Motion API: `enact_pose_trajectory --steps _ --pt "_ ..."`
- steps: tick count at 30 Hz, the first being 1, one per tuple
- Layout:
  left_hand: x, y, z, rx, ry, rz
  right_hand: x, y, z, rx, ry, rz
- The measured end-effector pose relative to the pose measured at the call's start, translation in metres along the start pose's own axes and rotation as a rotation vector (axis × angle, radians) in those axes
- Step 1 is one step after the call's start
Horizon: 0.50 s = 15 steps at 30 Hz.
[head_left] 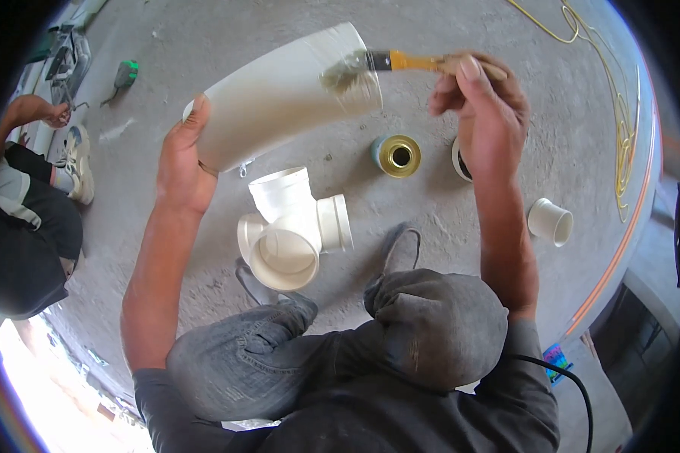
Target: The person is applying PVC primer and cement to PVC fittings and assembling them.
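My left hand [185, 155] grips one end of a wide white plastic pipe [272, 94], its thumb over the rim. The pipe slants up to the right above the floor. In my right hand [491, 113] is a paintbrush [408, 62] with a yellow and wooden handle, closed between fingers and thumb. The brush's bristles lie against the pipe's outer surface near its far right end, where the surface looks wet. Below the pipe, a white multi-way pipe fitting [287, 219] stands on the floor. An open metal can [397, 155] with a gold top sits under the brush.
A round white-rimmed item [461, 160] is partly hidden behind my right wrist. Farther right lies a short white pipe piece [551, 222]. Yellow cord [619, 143] runs along the right. At left are a green-and-black tape measure [126, 74] and another person [34, 204] sitting close by.
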State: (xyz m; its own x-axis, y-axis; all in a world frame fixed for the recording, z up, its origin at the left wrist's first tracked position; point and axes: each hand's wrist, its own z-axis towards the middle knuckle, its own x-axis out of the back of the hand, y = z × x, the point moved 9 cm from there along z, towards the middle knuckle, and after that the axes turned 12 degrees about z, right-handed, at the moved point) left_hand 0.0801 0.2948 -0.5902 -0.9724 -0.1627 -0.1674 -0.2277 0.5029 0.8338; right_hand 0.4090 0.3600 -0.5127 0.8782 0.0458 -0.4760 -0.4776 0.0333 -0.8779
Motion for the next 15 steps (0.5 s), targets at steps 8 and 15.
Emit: enact_pose_trajectory --steps 8,15 --pt "-0.011 0.007 -0.014 -0.032 -0.027 0.089 0.030 0.012 0.050 -0.053 0.001 -0.241" --pt "0.012 0.010 0.001 -0.045 -0.022 -0.031 0.089 0.036 -0.018 -0.332 0.101 -0.200"
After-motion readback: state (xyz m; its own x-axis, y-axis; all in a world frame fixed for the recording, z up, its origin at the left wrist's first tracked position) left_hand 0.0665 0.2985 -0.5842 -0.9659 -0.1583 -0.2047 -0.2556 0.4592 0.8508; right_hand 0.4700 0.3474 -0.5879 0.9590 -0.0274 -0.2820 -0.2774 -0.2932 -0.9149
